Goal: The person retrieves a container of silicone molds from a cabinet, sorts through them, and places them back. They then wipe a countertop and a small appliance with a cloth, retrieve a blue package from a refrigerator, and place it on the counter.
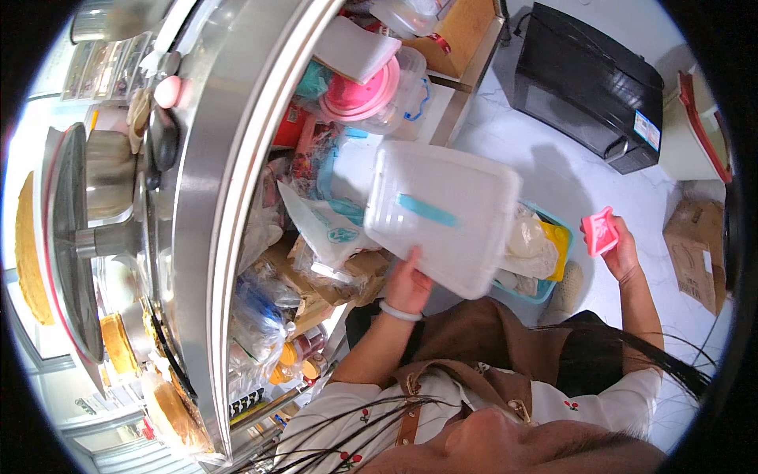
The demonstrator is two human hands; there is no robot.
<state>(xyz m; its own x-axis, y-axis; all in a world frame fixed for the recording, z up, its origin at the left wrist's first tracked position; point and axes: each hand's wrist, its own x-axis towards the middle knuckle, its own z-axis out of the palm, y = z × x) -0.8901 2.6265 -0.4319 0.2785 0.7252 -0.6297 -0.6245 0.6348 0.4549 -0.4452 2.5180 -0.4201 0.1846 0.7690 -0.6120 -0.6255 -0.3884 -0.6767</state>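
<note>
My left hand grips the lower edge of a translucent white plastic lid, held tilted in front of the shelves; a light-blue strip marks its middle. Out to the right, my right hand holds a small pink mould with a raised pattern. Between the hands, a light-blue plastic bin rests on the floor, partly covered by the lid. Inside it are a pale, bag-like item and a yellow item; other contents are hard to make out.
A black oven stands on the tiled floor, near a cardboard box. On the lower shelf are a pink-lidded tub, plastic bags and jars. Above runs a steel worktop edge, with a cake turntable on top.
</note>
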